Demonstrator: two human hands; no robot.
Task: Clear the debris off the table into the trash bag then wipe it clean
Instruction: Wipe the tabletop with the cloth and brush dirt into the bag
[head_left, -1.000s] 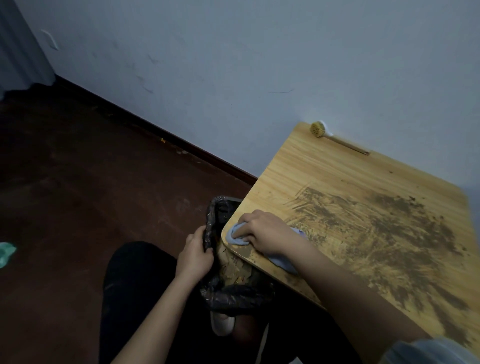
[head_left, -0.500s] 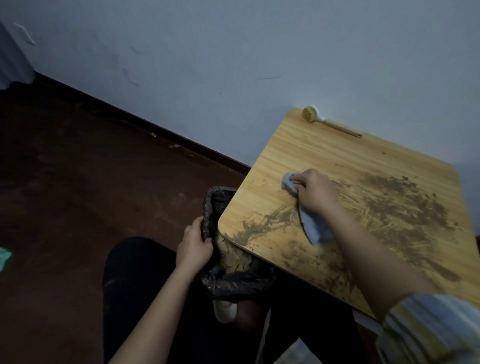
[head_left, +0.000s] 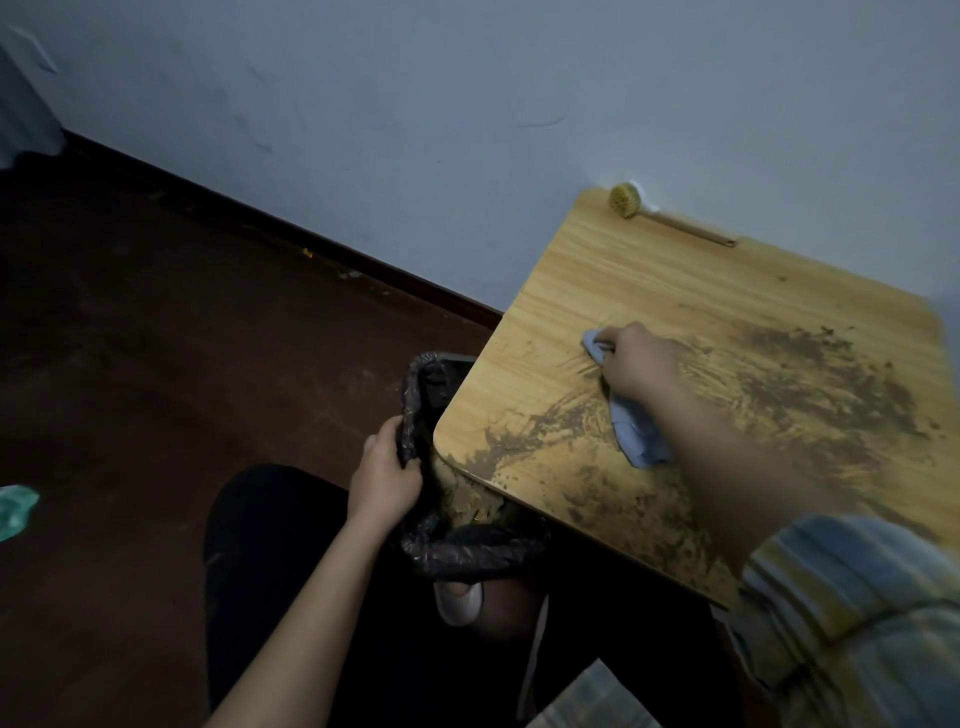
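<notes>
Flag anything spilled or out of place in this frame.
Brown debris is smeared across the wooden table, mostly its right and near parts. A crumpled green scrap lies on the floor, far from the trash bag.

We see a pale blue cloth (head_left: 631, 436) under our right hand (head_left: 636, 364), on a light yellow-brown table (head_left: 597, 280) with wood-grain streaks. Dark brown dirt (head_left: 810, 379) smears the wood past our fingertips. Our left hand (head_left: 384, 478) grips a glossy black bag (head_left: 457, 545). Our sleeve (head_left: 852, 613) is striped blue and yellow. The brush (head_left: 626, 200) head is straw yellow, the floor (head_left: 156, 338) dark reddish brown, the wall (head_left: 467, 104) pale blue-grey.
</notes>
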